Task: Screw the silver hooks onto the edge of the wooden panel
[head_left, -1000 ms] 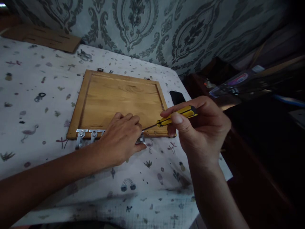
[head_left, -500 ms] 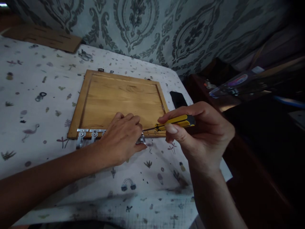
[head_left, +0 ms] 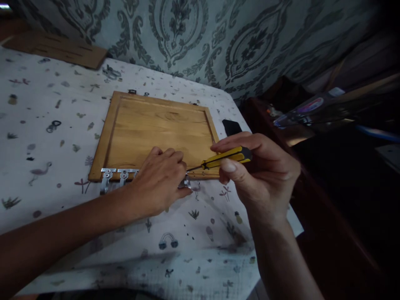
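1. Since the earlier frames, the right hand (head_left: pixel 265 177) has shifted slightly, and the yellow-and-black screwdriver (head_left: pixel 225 159) with it: the handle sits a little further toward the left hand (head_left: pixel 162 179) than at first.
2. On that handle, the right hand's fingers lie straighter than half a second ago. They pinch it lightly between thumb and fingertips, with the palm clear; this looks like a regrip between small turns.
3. Left-hand fingers show no clear change: they curl over the near edge of the wooden panel (head_left: pixel 162 129), thumb below, seeming to hold a metal bracket (head_left: pixel 186 182) there. Much of that contact is hidden.
4. Screwdriver shaft and bracket meet right beside the left fingertips, as earlier, so the work appears to stay on one spot. Whether the tip sits in a screw is too small to tell.
5. Flat on the cloth-covered counter (head_left: pixel 206 221), the panel lies as before. Two more metal brackets, the outer (head_left: pixel 108 175) and the inner (head_left: pixel 124 175), line its near edge, left of the hand, each apparently with a screw in it.
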### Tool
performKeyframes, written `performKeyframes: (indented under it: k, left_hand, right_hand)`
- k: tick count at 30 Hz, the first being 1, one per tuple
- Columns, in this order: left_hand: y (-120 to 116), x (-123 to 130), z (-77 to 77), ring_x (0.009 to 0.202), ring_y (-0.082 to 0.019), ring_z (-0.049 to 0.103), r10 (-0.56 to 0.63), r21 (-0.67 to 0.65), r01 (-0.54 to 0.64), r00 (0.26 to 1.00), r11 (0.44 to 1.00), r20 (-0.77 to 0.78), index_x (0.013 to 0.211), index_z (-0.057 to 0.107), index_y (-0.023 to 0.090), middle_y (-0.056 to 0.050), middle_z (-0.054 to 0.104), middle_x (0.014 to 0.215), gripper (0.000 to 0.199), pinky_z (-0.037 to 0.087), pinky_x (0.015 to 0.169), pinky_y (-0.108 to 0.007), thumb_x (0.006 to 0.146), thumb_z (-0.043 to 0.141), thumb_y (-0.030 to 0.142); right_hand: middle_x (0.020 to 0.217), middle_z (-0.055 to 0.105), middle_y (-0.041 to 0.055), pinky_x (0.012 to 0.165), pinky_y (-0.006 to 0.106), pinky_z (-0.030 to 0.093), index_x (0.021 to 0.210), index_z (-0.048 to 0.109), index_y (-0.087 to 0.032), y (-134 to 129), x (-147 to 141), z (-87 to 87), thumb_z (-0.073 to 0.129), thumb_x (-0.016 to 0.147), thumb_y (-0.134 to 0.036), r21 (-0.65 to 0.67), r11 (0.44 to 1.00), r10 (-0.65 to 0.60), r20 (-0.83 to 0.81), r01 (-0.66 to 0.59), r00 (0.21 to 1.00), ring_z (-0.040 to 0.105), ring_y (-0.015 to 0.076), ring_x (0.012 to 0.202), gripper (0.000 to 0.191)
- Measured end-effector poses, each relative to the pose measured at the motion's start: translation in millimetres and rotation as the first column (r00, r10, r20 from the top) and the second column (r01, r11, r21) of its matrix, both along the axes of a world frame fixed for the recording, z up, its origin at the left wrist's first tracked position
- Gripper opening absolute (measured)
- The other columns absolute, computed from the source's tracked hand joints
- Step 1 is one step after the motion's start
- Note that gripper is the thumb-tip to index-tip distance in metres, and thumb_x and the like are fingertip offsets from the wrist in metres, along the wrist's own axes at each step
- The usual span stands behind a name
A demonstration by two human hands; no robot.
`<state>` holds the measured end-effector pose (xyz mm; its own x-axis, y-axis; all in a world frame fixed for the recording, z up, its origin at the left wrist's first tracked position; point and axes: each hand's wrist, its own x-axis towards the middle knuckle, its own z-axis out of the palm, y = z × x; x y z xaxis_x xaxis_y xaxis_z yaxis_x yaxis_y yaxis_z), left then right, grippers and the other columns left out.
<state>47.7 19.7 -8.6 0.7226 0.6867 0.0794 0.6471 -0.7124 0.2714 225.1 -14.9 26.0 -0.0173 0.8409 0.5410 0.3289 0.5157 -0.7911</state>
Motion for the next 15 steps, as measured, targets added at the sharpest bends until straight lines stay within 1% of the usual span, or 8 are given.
performKeyframes:
  k: [2,5,7,9,11,12,15]
  left_hand:
    - [-0.2,-0.3,-0.3,0.096,-0.027,0.06,0.001,0.008,-0.001,1.0,1.0,0.007,0.096,0.073,0.015,-0.008,0.065,0.096,0.036,0.039,0.085,-0.04,0.089,0.071,0.05]
    - [0.1,-0.2,1.5,0.097,-0.027,0.06,0.005,0.004,-0.005,1.0,1.0,-0.001,0.095,0.073,0.016,-0.008,0.066,0.096,0.036,0.04,0.085,-0.04,0.089,0.071,0.051]
    - [0.5,0.0,3.0,0.098,-0.027,0.06,0.004,-0.001,-0.004,1.0,1.0,-0.013,0.095,0.073,0.015,-0.008,0.066,0.097,0.037,0.04,0.085,-0.04,0.088,0.072,0.052]
    - [0.9,0.2,3.8,0.098,-0.028,0.06,-0.001,-0.003,0.001,1.0,1.0,-0.02,0.095,0.073,0.015,-0.009,0.067,0.097,0.038,0.041,0.084,-0.04,0.088,0.072,0.052]
    - [1.0,0.4,3.7,0.097,-0.028,0.061,-0.004,-0.002,0.004,1.0,1.0,-0.012,0.095,0.073,0.015,-0.008,0.066,0.095,0.038,0.041,0.084,-0.04,0.088,0.071,0.053]
    - [1.0,0.4,3.6,0.097,-0.028,0.061,-0.004,0.0,0.004,1.0,1.0,-0.006,0.094,0.073,0.015,-0.008,0.066,0.095,0.038,0.041,0.083,-0.04,0.088,0.071,0.052]
    - [0.7,0.6,3.7,0.097,-0.028,0.061,0.003,-0.004,-0.004,1.0,1.0,-0.005,0.093,0.073,0.016,-0.008,0.066,0.095,0.036,0.041,0.083,-0.04,0.088,0.071,0.051]
  right_hand:
    - [0.091,0.074,0.0,0.04,0.023,0.047,0.086,0.074,-0.025,1.4,-1.5,-0.5,0.083,0.082,-0.034,0.002,1.0,-0.025,-0.022,0.025,0.999,0.057,0.0081,0.05,0.013]
    - [0.085,0.074,-0.0017,0.038,0.022,0.047,0.086,0.071,-0.025,3.4,-2.0,-1.5,0.083,0.083,-0.035,-0.053,0.999,-0.013,-0.078,0.009,0.997,0.056,0.0079,0.046,0.016]
    - [0.084,0.074,-0.0022,0.039,0.022,0.049,0.094,0.072,-0.027,4.6,-0.4,-1.8,0.082,0.084,-0.038,-0.079,0.997,0.014,-0.101,-0.022,0.995,0.057,0.0084,0.046,0.018]
    - [0.09,0.075,-0.0011,0.042,0.024,0.053,0.106,0.072,-0.029,5.3,2.2,-1.7,0.078,0.086,-0.041,-0.092,0.994,0.045,-0.098,-0.054,0.994,0.06,0.0098,0.049,0.024]
    - [0.094,0.075,-0.0002,0.044,0.025,0.055,0.112,0.072,-0.03,5.6,4.1,-1.5,0.076,0.089,-0.041,-0.095,0.993,0.066,-0.079,-0.073,0.995,0.063,0.0105,0.051,0.026]
    - [0.095,0.075,0.0,0.044,0.025,0.055,0.11,0.073,-0.029,5.7,4.5,-1.4,0.076,0.089,-0.04,-0.094,0.993,0.06,-0.071,-0.067,0.996,0.063,0.0105,0.052,0.024]
    - [0.092,0.076,-0.0001,0.04,0.023,0.051,0.095,0.072,-0.025,6.4,2.5,-1.4,0.081,0.085,-0.039,-0.061,0.998,0.009,-0.083,-0.014,0.997,0.06,0.0088,0.049,0.02]
